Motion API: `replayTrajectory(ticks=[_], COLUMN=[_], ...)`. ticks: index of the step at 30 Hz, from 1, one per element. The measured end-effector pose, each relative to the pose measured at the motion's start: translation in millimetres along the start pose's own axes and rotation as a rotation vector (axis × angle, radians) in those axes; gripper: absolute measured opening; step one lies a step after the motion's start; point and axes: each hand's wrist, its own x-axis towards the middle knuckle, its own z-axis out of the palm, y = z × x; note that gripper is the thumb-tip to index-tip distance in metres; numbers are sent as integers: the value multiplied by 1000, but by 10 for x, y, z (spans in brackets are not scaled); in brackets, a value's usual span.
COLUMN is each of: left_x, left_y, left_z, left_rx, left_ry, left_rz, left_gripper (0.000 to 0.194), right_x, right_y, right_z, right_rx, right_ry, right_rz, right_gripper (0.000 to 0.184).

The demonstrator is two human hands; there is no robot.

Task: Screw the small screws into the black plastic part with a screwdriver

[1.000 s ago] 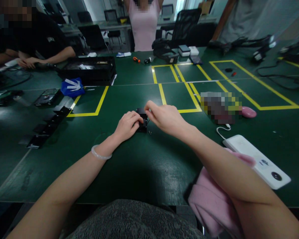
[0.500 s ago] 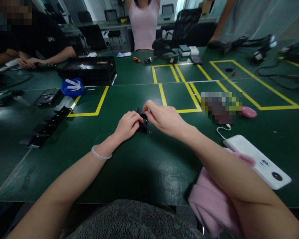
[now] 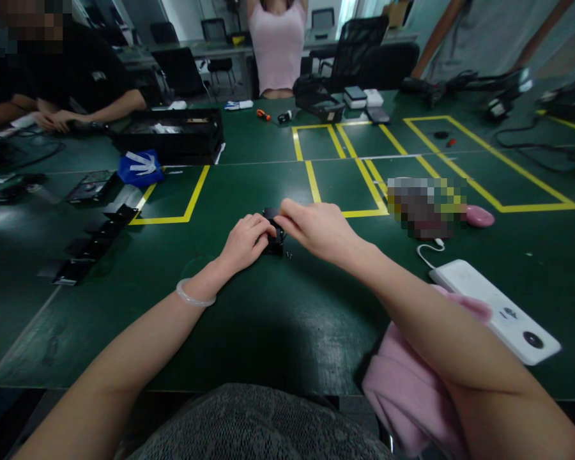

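Note:
A small black block-like part stands on the green table in front of me. My left hand is curled around its left side, holding it. My right hand comes from the right, its fingers pinched together on the top of the part. What the pinch holds, if anything, is hidden. A tiny screw lies on the table just right of the part, under my right hand.
A row of flat black parts lies at the left, a blue cloth and a black tray behind. A white device on pink cloth sits at the right. Other people sit and stand at the far side.
My right hand has sunk slightly, its fingertips moving from above the black part down onto its top. My left hand has stayed put.

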Motion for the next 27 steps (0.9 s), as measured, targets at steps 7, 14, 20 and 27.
replayTrajectory(ticks=[7, 14, 20, 27], left_x=[6, 5, 3, 3], left_y=[3, -9, -4, -12], left_z=[-5, 8, 2, 12], left_rx=[-4, -2, 3, -3], left_ry=[-21, -9, -6, -4], left_rz=[-8, -5, 0, -5], left_gripper=[19, 19, 19, 19], right_x=[0, 2, -3, -2], right_y=[6, -6, -2, -22], right_z=[16, -6, -3, -5], right_rx=[48, -13, 42, -8], right_ry=[31, -7, 25, -3], right_rz=[-22, 13, -29, -24], right_gripper=[35, 39, 36, 39])
